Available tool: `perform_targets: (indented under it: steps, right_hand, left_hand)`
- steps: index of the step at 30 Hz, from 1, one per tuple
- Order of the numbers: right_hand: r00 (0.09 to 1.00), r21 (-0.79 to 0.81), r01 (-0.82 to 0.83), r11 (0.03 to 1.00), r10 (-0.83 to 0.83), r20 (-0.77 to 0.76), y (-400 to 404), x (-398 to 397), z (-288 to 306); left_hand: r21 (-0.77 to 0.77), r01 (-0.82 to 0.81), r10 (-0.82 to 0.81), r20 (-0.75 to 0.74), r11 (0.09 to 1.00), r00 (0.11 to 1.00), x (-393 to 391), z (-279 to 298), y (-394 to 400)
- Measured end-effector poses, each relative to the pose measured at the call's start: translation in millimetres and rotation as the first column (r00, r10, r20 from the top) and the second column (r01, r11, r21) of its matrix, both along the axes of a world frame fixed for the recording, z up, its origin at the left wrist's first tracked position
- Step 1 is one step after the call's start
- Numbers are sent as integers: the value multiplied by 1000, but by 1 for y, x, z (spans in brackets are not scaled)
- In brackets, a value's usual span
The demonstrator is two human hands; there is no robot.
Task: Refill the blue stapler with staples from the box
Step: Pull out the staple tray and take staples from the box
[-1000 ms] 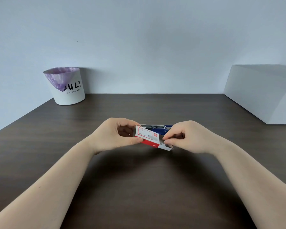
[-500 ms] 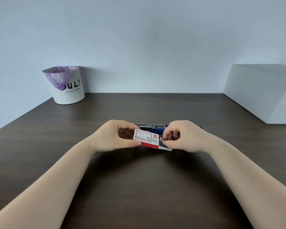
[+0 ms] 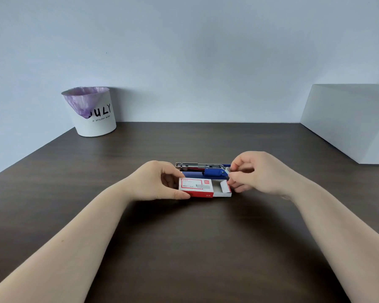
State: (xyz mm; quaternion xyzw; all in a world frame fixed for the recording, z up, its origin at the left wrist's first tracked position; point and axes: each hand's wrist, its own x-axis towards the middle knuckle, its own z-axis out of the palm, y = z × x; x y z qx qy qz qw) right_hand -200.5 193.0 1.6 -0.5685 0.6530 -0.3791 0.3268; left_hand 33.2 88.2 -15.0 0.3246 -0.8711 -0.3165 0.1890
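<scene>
Red and white card makes up the staple box [image 3: 196, 187], which the left hand [image 3: 157, 182] pinches at its left end between thumb and fingers. Its inner tray [image 3: 222, 189] is slid out to the right. The right hand [image 3: 257, 172] sits beside that tray, fingers curled narrow; whether they hold staples cannot be told. Just behind lies the blue stapler [image 3: 206, 170], opened, on the dark wooden desk [image 3: 184, 248].

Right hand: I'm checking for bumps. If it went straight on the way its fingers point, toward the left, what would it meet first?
Probably the blue stapler, open just left of the right hand fingertips; depth is unclear, so the staple box tray could come first.
</scene>
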Motion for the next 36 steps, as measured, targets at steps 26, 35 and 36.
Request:
perform_targets:
  steps: [26,35,36]
  right_hand:
    - [995,-14,-37,999,38,95,-3,12,-8]
    - [981,-140,-31,990,4,-192,-5,11,-9]
    - [974,-156,-32,987,-4,-225,-4,12,-8]
  left_hand:
    - [11,-20,19,87,1000,996,-7,0,6]
    - [18,-9,7,110,1000,994,-8,4,8]
    - [10,-5,4,118,1000,993,-8,4,9]
